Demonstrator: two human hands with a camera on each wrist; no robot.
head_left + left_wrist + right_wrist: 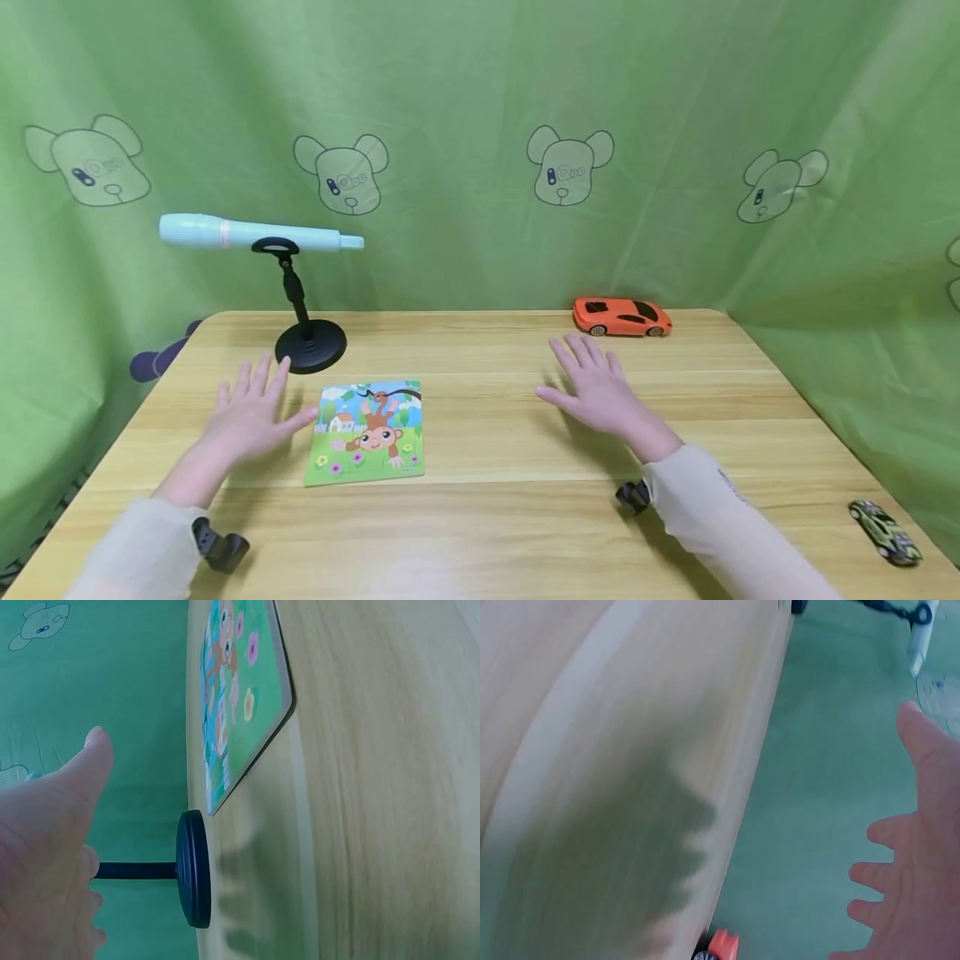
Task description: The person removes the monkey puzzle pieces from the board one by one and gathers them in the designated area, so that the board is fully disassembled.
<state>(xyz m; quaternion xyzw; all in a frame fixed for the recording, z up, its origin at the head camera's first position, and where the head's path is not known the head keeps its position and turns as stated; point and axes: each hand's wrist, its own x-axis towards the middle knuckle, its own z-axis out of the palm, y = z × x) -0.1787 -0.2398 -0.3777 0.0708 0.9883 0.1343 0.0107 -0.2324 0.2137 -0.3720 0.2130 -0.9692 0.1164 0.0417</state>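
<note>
My left hand (246, 421) hovers over the left of the table with fingers spread, holding nothing. Just right of its thumb lies a square monkey picture puzzle (366, 433). Beyond its fingertips stands a black stand (311, 346) bearing a light blue microphone (285, 236). On the right, my right hand (596, 396) is held above the table, fingers spread and nothing in its grasp. An orange toy car (622, 317) sits past its fingertips at the back edge. In the left wrist view, the puzzle (255, 690) and the round stand base (193, 868) appear beside the hand.
A small camouflage-patterned toy car (885, 532) lies near the table's right edge. Green curtains (465, 150) printed with bear heads hang behind and at both sides of the wooden table (480, 533). Each wrist wears a black camera (633, 497).
</note>
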